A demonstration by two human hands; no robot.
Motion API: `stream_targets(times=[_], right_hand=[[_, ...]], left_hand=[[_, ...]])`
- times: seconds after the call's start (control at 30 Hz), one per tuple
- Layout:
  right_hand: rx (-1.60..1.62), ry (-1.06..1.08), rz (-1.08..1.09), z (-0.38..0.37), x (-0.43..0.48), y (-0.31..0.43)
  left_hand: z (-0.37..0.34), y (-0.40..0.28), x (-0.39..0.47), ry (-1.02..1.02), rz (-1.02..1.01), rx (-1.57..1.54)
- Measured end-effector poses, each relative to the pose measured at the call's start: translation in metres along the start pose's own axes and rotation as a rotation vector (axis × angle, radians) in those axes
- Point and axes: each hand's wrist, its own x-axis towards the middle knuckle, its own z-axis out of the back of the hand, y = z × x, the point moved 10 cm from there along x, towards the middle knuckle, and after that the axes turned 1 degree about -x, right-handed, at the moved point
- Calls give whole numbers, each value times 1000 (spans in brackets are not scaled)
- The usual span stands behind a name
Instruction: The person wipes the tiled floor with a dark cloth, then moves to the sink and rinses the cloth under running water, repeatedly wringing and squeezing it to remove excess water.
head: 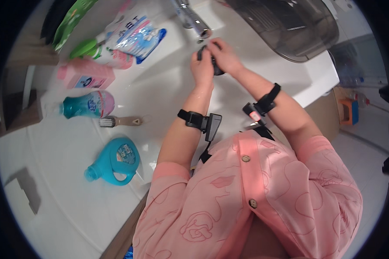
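Both of my hands are together over the white sink basin, just below the mouth of the chrome faucet. My left hand and my right hand grip one small dark item, which looks like wet black cloth. Fingers cover most of it, so its exact kind cannot be told. Drops of water shine on my left forearm. Each forearm wears a black strap with a small device on it.
Along the left rim lie a teal detergent jug, a scrub brush, a teal bottle, a pink bottle, a green-capped pump bottle and a blue-white bag. A smoky translucent container stands at the back right.
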Motion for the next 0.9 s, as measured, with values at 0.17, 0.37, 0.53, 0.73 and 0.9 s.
stream_targets(times=[0.17,0.37,0.53,0.73,0.9], right_hand=[[772,154,-526,-14,1,-53],[451,71,97,13,-5,3],[-533,16,803,-5,-56,89],[-352,-104,478,5,-38,66],[-83,12,86,-3,-14,7]], left_hand=[[-5,-54,-11,67,-325,418],[-19,0,-21,224,567,-677],[-35,-4,-28,395,577,-694],[-19,9,-11,116,428,-488],[6,9,-15,-3,272,-187]])
